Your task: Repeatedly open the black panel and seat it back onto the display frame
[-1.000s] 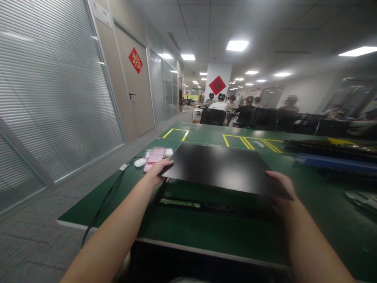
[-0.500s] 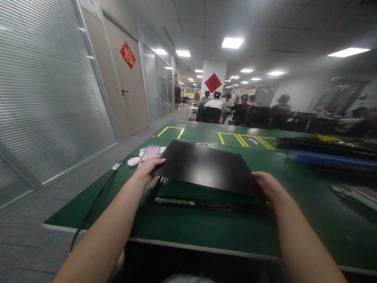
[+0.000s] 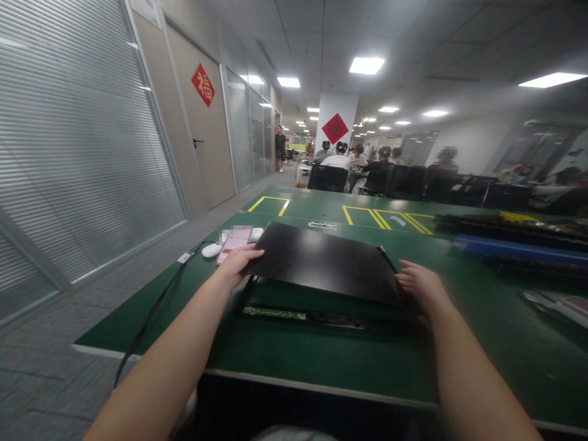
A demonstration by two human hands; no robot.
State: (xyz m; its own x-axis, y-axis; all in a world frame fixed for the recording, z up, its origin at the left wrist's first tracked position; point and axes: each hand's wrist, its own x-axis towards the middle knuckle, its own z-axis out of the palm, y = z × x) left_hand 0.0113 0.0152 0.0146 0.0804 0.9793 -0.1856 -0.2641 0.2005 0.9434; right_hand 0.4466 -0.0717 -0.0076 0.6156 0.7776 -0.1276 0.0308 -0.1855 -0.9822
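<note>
A flat glossy black screen panel (image 3: 321,257) is held tilted above a thin black frame (image 3: 362,321) on the green table. A green circuit strip (image 3: 274,313) shows along the frame's near side; the panel covers most of the rest. My left hand (image 3: 239,263) is closed on the panel's left edge, thumb on top, fingers hidden beneath. My right hand (image 3: 420,285) is at the panel's right edge, its upper fingers somewhat straightened and the lower ones against the edge. Its thumb is hidden.
A pink-screened phone (image 3: 234,240) and a white mouse-like object (image 3: 212,250) lie beyond my left hand. A black cable (image 3: 151,318) hangs over the table's left edge. Blue and black strips (image 3: 496,248) are piled at right. Yellow tape outlines (image 3: 367,215) mark the far side. People sit beyond.
The panel's far edge has dipped slightly towards the frame. My right hand's upper fingers have straightened and lifted a little from the edge. The left hand keeps its grip.
</note>
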